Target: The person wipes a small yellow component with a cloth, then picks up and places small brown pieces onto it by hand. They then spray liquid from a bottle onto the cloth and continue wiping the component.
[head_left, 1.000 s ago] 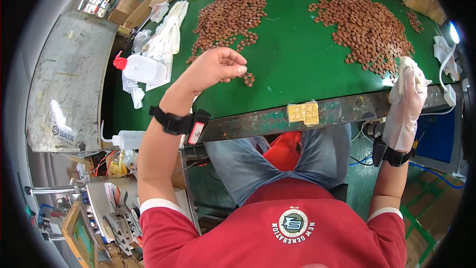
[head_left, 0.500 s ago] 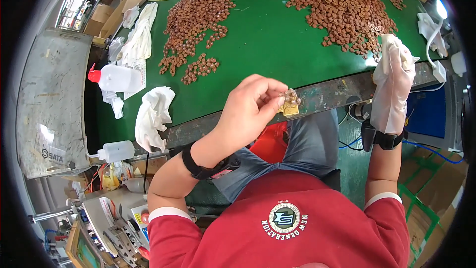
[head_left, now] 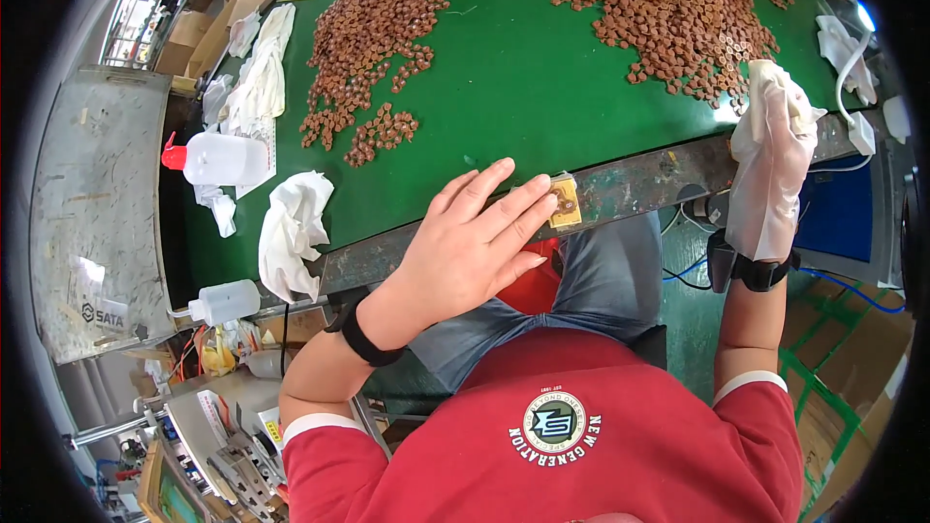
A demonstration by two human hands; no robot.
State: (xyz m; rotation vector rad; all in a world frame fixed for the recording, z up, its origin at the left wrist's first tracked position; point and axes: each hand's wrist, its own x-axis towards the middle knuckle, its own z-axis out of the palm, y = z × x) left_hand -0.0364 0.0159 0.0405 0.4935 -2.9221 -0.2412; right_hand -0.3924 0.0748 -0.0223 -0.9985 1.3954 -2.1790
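Observation:
My bare left hand (head_left: 470, 247) is open, palm down, with its fingers stretched out over the table's front edge. Its fingertips reach the left side of a small yellow block (head_left: 566, 213) on that edge. A small brown piece appears to sit on the block, partly covered by the fingers. My right hand (head_left: 767, 169), in a translucent whitish glove, is closed on a bunched white cloth (head_left: 775, 87) at the table's right front. Beyond it lies a large heap of small brown round pieces (head_left: 668, 15). A second heap of such pieces (head_left: 373, 24) lies on the left.
The green table top (head_left: 494, 87) spans the far side. At left are a white bottle with a red cap (head_left: 218, 157), a crumpled white cloth (head_left: 293, 228), a smaller clear bottle (head_left: 225, 301) and white gloves (head_left: 262, 77). A lamp (head_left: 852, 63) stands at far right.
My left hand went from a pinch on small brown pieces above the yellow block to flat, outstretched fingers, lower and left. Those pieces are no longer in its fingers. My right hand has barely moved.

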